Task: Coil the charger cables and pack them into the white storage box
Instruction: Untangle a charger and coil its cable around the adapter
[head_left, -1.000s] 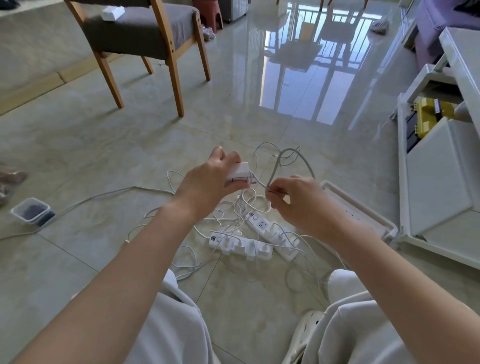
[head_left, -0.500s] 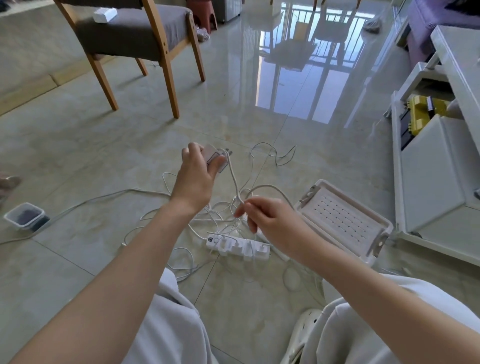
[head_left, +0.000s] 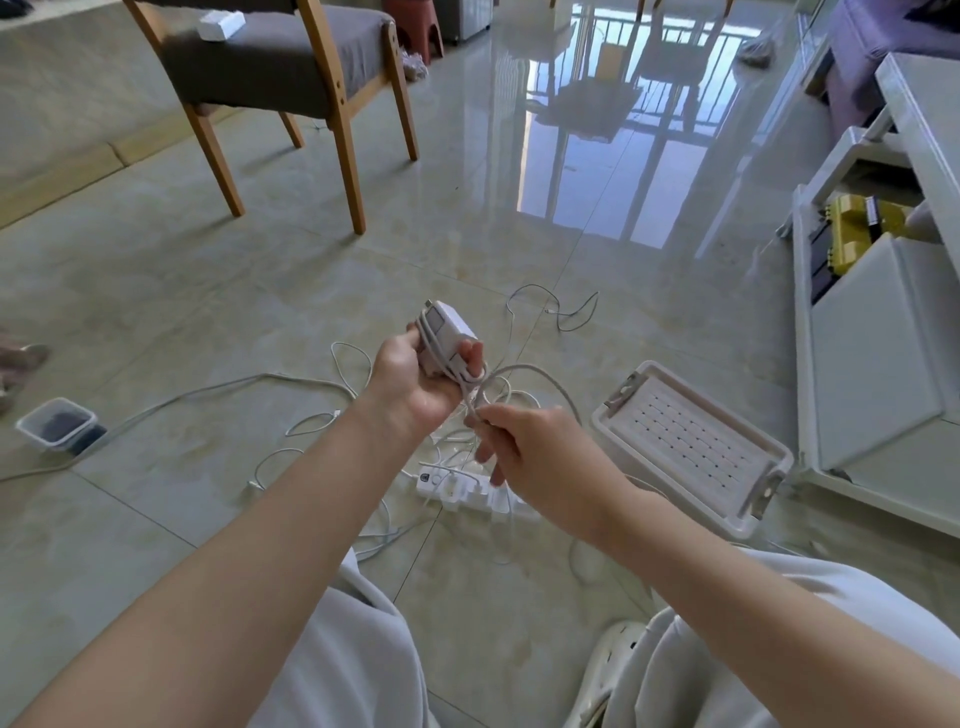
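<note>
My left hand (head_left: 415, 382) holds a white charger brick (head_left: 447, 332) palm up, with turns of its white cable (head_left: 535, 371) lying across the brick and over my fingers. My right hand (head_left: 540, 457) pinches that cable just below the brick, and a loop arcs out to the right of it. Beneath my hands a white power strip (head_left: 467, 491) lies on the floor among several tangled white cables. The white storage box (head_left: 769, 493) sits on the floor to the right, its perforated surface facing up and metal latches at its ends.
A wooden chair (head_left: 332, 104) with a grey cushion stands at the back left. A small clear container (head_left: 57, 428) sits on the floor at the left. A low white cabinet (head_left: 872, 364) runs along the right. My knees and a white shoe (head_left: 613, 660) are at the bottom.
My left hand turned palm up and drew closer, and the cable now lies wrapped around the brick. My right hand rose toward the left hand with the cable.
</note>
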